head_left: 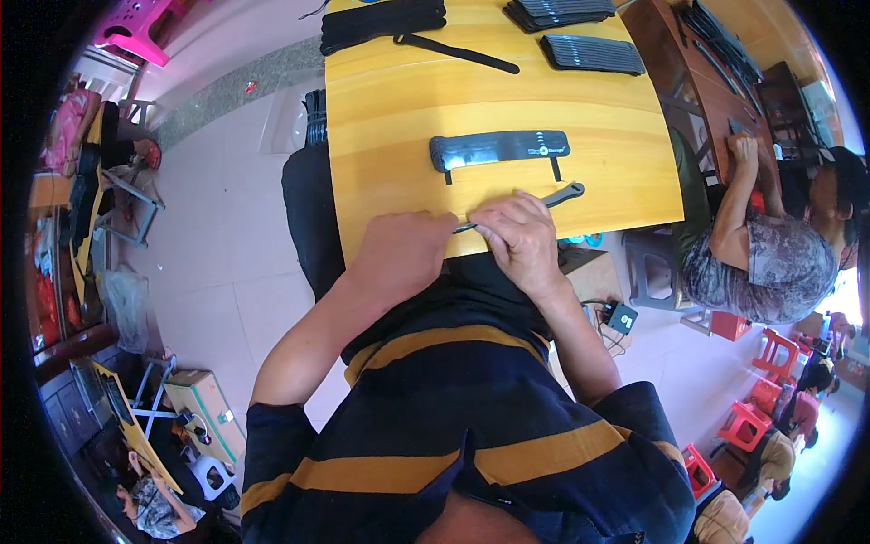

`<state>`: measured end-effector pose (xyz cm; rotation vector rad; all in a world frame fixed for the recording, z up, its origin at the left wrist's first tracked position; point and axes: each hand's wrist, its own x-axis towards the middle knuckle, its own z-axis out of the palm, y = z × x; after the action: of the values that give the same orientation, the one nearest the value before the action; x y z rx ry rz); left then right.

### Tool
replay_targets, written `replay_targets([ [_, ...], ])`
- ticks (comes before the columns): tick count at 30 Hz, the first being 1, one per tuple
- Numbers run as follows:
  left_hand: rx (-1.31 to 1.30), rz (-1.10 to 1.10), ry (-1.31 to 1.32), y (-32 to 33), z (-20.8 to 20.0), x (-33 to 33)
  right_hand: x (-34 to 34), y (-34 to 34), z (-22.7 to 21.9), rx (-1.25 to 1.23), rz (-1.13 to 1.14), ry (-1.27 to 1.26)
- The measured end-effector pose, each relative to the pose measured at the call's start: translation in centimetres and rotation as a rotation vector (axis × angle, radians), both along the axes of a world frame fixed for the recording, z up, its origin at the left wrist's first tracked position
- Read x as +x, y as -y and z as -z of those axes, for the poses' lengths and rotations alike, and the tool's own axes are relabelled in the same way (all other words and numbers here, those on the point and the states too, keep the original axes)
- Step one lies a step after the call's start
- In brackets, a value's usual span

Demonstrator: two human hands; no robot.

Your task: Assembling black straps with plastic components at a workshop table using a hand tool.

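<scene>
At the near edge of the yellow table, my left hand [410, 247] and my right hand [520, 234] are close together, both with fingers closed on one black strap [564, 195]. The strap's slotted end sticks out to the right past my right hand. A short dark stretch of it shows between the two hands. Just beyond them lies a flat bundle of black straps [494, 150] in a glossy printed band, with two short dark tabs under it. A single loose black strap [462, 54] with a slotted end lies farther off on the table.
A pile of black straps [381, 25] sits at the far left of the table [399, 100]. Banded bundles [594, 54] lie at the far right. To the right, a co-worker [770, 245] sits at a brown table [716, 91]. A black adapter [622, 317] with cables is below.
</scene>
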<state>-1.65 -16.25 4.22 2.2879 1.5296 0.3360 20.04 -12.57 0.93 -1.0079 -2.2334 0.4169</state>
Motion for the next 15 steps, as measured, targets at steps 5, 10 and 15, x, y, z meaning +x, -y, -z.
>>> replay_targets([
  [5, -0.009, -0.026, 0.004, -0.02, -0.29, 0.30, 0.02, -0.05, 0.11, 0.003, -0.005, -0.003],
  [10, 0.011, -0.011, -0.009, -0.09, -0.13, 0.56, -0.01, -0.10, 0.26, 0.010, -0.002, -0.010],
  [15, -0.007, -0.012, -0.030, -0.24, -0.56, 0.97, 0.02, -0.12, 0.35, -0.003, -0.009, -0.028],
])
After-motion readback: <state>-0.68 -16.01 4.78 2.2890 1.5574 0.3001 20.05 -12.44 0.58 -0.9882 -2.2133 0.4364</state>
